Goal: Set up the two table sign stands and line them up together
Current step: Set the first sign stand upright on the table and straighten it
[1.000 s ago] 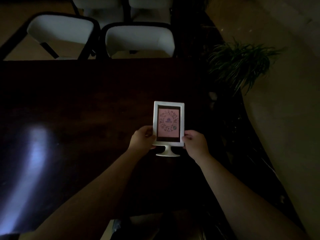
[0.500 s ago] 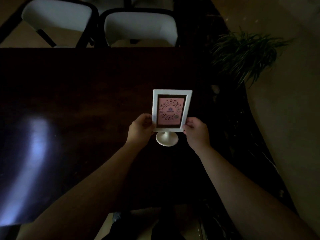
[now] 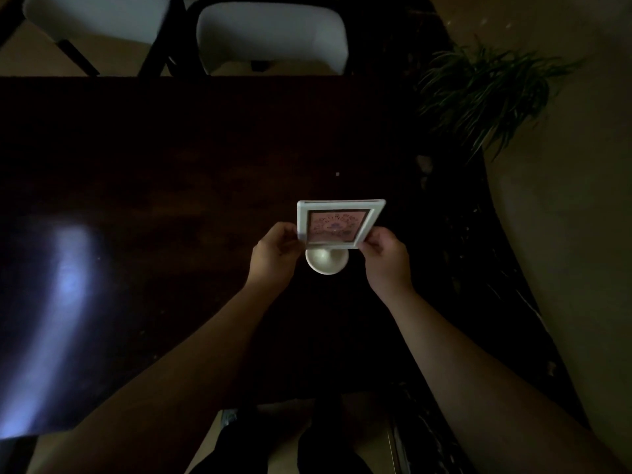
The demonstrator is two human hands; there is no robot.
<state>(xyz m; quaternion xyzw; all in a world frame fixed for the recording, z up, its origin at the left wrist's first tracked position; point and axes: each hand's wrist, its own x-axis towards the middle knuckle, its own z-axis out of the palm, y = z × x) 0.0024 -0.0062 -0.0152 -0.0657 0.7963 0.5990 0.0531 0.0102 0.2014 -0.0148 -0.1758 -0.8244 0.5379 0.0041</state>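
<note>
Nearest the camera, two bare forearms reach forward over the near edge of a dark wooden worktop (image 3: 171, 186). The left hand (image 3: 275, 256) is curled, its thumb and fingers pinching the left edge of a white-framed sign stand (image 3: 338, 224). The right hand (image 3: 386, 258) is curled in the same way and pinches the frame's lower right corner. Between the two hands, just below the frame, sits the stand's round white base (image 3: 326, 263); whether it rests on the worktop or is held just above it cannot be told in the dim light. The frame leans so that its top edge shows as a thin white strip. Its insert is pink inside a dark border and carries a ring of small marks around a central emblem, too dark and foreshortened to read. Only this one stand is in view.

To the near left, a pale bluish glare (image 3: 65, 285) lies across the worktop. Beyond its far edge stand two chairs with white seats, one at the left (image 3: 99, 15) and one near the middle (image 3: 273, 32). At the far right, a leafy green plant (image 3: 485, 94) stands on the floor beside the worktop.
</note>
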